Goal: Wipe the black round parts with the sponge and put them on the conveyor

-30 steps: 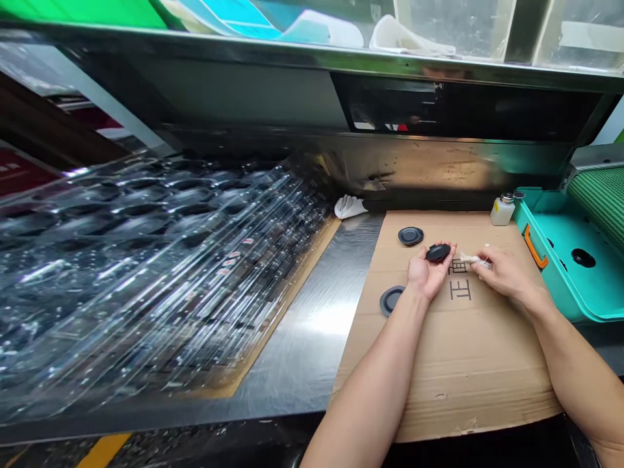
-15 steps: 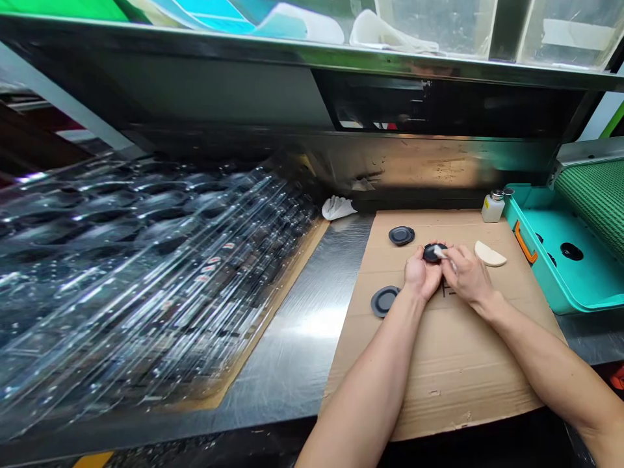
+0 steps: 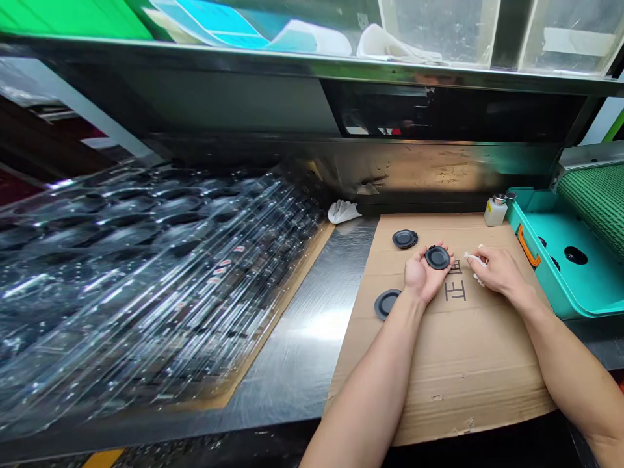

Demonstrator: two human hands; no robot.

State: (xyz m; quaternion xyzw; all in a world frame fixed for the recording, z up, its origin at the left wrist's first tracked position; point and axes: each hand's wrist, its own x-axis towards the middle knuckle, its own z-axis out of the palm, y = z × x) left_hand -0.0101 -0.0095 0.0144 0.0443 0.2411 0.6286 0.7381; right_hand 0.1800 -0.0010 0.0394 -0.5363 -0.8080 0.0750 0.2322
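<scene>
My left hand (image 3: 423, 275) is palm up over the cardboard and holds a black round disc-shaped part (image 3: 437, 257), its dished face upward, with fingers behind it. To its right, apart from the disc, my right hand (image 3: 501, 268) pinches a small white wipe (image 3: 474, 261) between thumb and fingers. Another black round part (image 3: 404, 239) lies on the cardboard sheet (image 3: 439, 364) behind my left hand. A dark grey round part (image 3: 387, 303) sits beside my left wrist, partly covered by the forearm. The pale half-round pad is almost wholly hidden by my right hand.
Clear plastic trays (image 3: 185, 273) are stacked on the left of the metal bench (image 3: 302, 325). A white bottle (image 3: 496, 209) stands at the cardboard's back right, beside a turquoise bin (image 3: 560, 273) with black round parts inside. Crumpled white material (image 3: 343, 211) lies behind.
My right hand has moved right with the wipe, away from the black part. My left hand has tilted the disc so its face shows more fully.
</scene>
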